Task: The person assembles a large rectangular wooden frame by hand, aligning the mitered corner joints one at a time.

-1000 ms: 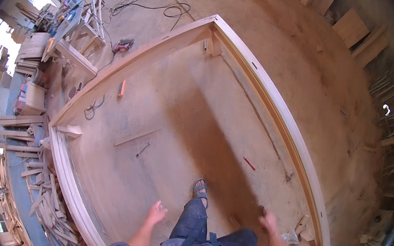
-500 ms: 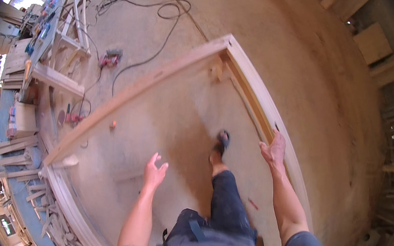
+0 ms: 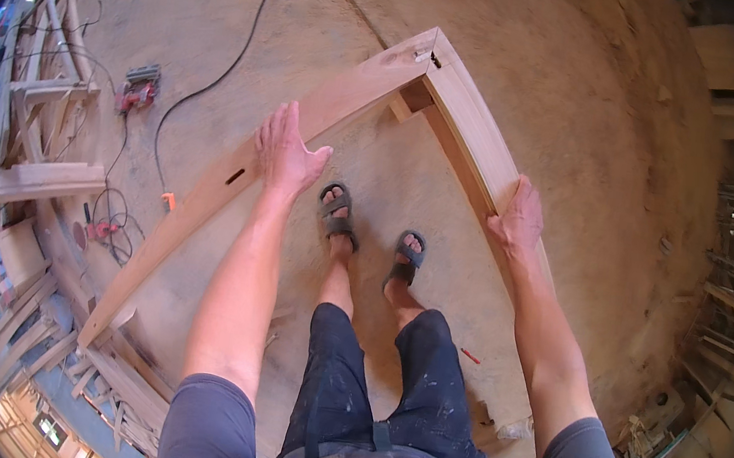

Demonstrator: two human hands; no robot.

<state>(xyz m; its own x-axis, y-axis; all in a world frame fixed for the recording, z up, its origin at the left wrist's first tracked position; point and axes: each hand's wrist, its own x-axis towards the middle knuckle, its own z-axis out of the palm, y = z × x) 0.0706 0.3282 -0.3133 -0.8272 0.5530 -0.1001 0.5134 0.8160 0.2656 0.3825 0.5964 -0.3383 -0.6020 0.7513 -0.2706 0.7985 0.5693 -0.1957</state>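
I stand inside a large pale wooden frame (image 3: 469,122), whose two long beams meet at a corner ahead of me. My left hand (image 3: 289,152) lies on the left beam (image 3: 188,215), fingers stretched across the wood and thumb spread to the inner side. A dark slot shows in that beam just below the hand. On the right, my right hand (image 3: 520,217) is wrapped round the right beam, fingers over its outer edge and thumb on the inner side. Small dark gaps mark the corner joint at the top.
A red power tool (image 3: 138,90) and a black cable (image 3: 241,55) lie on the dusty floor to the left. Beyond stands a wooden trestle (image 3: 55,95). Scrap timber (image 3: 40,316) is heaped at lower left. A red pen-like object (image 3: 470,356) lies near my right leg.
My left hand has moved up and forward from the air onto the left beam. The right hand has closed round the right beam. Both feet now show inside the frame.
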